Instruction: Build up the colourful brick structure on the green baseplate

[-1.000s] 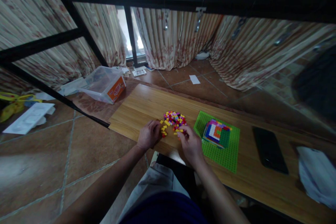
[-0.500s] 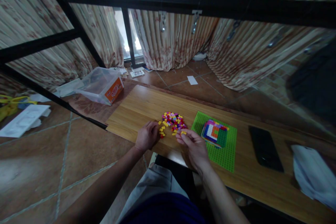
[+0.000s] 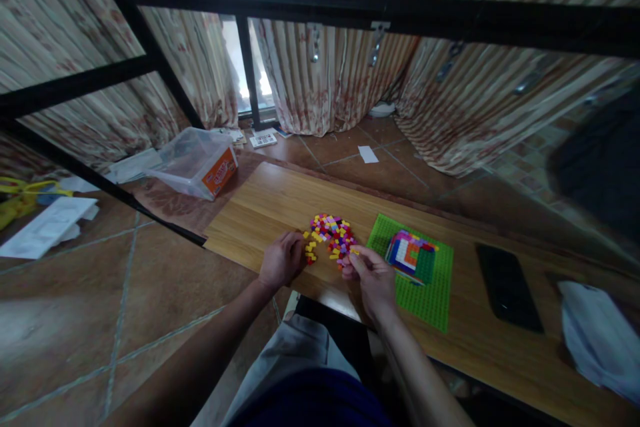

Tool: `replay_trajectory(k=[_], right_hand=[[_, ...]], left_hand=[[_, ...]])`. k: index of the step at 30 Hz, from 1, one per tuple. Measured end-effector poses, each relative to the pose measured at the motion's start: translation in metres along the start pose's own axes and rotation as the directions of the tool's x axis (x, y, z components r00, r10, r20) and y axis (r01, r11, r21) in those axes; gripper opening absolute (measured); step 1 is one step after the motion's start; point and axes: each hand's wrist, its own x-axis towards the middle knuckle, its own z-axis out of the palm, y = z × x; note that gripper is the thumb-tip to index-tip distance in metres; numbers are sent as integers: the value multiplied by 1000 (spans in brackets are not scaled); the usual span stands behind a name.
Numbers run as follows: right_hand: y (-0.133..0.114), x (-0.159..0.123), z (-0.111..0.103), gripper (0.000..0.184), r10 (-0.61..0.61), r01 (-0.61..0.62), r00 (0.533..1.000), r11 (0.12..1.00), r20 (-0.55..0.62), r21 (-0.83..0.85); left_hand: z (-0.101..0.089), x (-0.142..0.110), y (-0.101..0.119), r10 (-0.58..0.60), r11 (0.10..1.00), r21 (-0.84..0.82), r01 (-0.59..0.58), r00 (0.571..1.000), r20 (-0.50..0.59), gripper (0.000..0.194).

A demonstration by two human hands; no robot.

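Note:
Between thumb and fingers, my right hand pinches a small yellow building brick, just right of a loose pile of mixed bricks. My left hand rests closed on the table left of the pile, beside several yellow bricks; whatever its curled fingers hold is hidden. To the right of my right hand lies a green studded baseplate. It carries a square brick build in white, orange, blue, green and purple.
The wooden table also holds a black phone and a white pouch-like object at the right. Beyond its left end sits a clear plastic bin with an orange label. A black metal frame crosses above.
My right hand has shifted slightly right with the yellow brick still pinched. The left hand stays by the yellow bricks. The whole view has moved a little.

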Motion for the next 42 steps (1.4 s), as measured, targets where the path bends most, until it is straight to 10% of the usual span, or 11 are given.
replay_trajectory(k=[9, 17, 31, 42], right_hand=[[-1, 20, -1, 29, -223, 272, 962, 777, 156, -568], [-4, 30, -2, 26, -361, 432, 898, 600, 254, -674], [-24, 5, -14, 33, -268, 274, 961, 877, 71, -394], [-58, 13, -121, 39, -291, 105, 880, 891, -376, -442]], left_hand=[[1, 0, -1, 10, 1000, 5, -10, 1000, -6, 18], [1, 0, -2, 18, 1000, 10, -18, 1000, -3, 18], [-2, 1, -1, 22, 999, 26, -22, 1000, 0, 18], [-1, 2, -5, 37, 999, 36, -37, 999, -13, 20]])
